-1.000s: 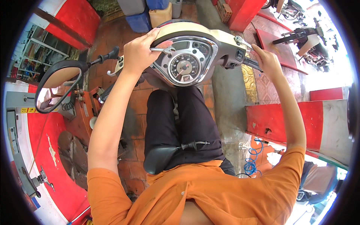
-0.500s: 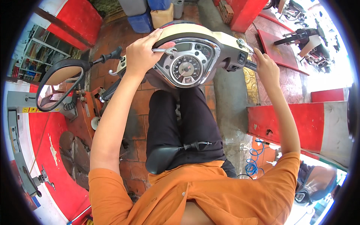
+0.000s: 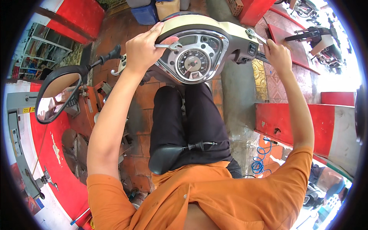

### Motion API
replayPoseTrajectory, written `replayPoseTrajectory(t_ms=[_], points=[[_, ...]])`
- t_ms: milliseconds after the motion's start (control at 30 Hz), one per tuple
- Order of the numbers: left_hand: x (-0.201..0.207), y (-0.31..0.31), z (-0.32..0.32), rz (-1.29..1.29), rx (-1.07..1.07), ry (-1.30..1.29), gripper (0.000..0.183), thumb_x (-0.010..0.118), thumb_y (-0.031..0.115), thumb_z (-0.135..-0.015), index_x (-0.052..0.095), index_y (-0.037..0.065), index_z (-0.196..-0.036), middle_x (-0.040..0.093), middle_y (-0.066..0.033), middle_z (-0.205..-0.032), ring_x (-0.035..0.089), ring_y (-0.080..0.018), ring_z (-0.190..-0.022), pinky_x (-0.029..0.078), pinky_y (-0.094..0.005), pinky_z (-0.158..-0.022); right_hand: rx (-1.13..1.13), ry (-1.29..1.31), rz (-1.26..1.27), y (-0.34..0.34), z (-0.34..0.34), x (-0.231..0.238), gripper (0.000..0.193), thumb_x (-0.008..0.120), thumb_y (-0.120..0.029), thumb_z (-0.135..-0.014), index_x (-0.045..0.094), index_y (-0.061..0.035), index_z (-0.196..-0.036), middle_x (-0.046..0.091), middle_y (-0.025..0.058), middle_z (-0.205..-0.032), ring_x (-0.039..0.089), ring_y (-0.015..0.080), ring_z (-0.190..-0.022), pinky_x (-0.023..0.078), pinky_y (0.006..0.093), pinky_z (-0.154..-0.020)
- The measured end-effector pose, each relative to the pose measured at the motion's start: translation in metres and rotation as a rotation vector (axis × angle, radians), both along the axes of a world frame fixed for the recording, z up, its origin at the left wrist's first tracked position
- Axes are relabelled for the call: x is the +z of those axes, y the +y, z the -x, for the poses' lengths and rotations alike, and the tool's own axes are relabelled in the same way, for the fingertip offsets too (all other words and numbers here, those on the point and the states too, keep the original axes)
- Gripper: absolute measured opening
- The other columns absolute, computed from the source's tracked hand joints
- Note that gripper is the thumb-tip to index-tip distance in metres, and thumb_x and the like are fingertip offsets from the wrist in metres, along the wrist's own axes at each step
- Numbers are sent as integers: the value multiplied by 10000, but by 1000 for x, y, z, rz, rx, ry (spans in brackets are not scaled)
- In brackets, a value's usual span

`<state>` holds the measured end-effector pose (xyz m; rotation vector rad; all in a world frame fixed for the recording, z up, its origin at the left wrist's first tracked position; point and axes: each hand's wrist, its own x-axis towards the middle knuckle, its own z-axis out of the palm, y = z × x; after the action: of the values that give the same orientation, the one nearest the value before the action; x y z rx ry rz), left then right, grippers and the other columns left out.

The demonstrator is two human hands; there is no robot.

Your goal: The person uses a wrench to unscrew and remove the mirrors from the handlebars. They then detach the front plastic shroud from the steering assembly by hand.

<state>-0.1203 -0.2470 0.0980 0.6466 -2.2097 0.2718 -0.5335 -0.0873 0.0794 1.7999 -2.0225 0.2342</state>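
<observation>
A scooter's cream-and-black handlebar cover (image 3: 234, 31) with a round speedometer (image 3: 193, 63) is in front of me. My left hand (image 3: 143, 48) rests on its left side, fingers closed around an open-end wrench (image 3: 168, 45); the jaw sticks out over the gauge panel. On the right, my right hand (image 3: 278, 55) grips a second wrench (image 3: 259, 37), whose head sits on the mirror mount (image 3: 250, 32) beside the switches. A black mirror (image 3: 57, 92) stands on a stem at the left handlebar. Another mirror (image 3: 166, 158), off the scooter, lies back-up across my thighs with its threaded stem pointing right.
Blue and cream jerrycans (image 3: 145, 15) stand ahead. Left are a red-and-white wall (image 3: 50, 153) and orange equipment (image 3: 94, 109). A low red-and-white wall (image 3: 297, 120) is at right, with a coiled blue hose (image 3: 260, 161) near it. Parked motorbikes (image 3: 326, 42) stand beyond.
The handlebar has turned slightly left: its right end moved forward and the left mirror came back. My right hand and its wrench moved forward too. Both hands keep their wrenches.
</observation>
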Motion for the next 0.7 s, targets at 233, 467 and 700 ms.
replayPoseTrajectory(t_ms=[233,467,700], points=[[-1,-3,19,-5,-53,-1,488,792,445,-800,739,56,-1091,750,-101,-1061,738,-268,-792,582,-334,-688,323,66,-306,-39,74,28,138,600,-196,-820,627,-61,-830,609,176,-652,634,392,-665,490,527,-638],[5,-9,18,-40,-35,-17,503,808,432,-776,733,103,-1149,754,-97,-1045,739,-261,-805,580,-334,-665,336,160,-198,-41,66,29,89,594,-146,-765,571,-85,-826,645,123,-742,636,361,-702,487,494,-632],[10,4,24,-108,-28,19,472,804,393,-787,732,113,-1160,750,-110,-1050,736,-288,-833,582,-357,-702,-31,-682,243,-8,58,-4,348,604,-332,-986,693,-2,-920,573,114,-616,548,194,-561,427,403,-569]])
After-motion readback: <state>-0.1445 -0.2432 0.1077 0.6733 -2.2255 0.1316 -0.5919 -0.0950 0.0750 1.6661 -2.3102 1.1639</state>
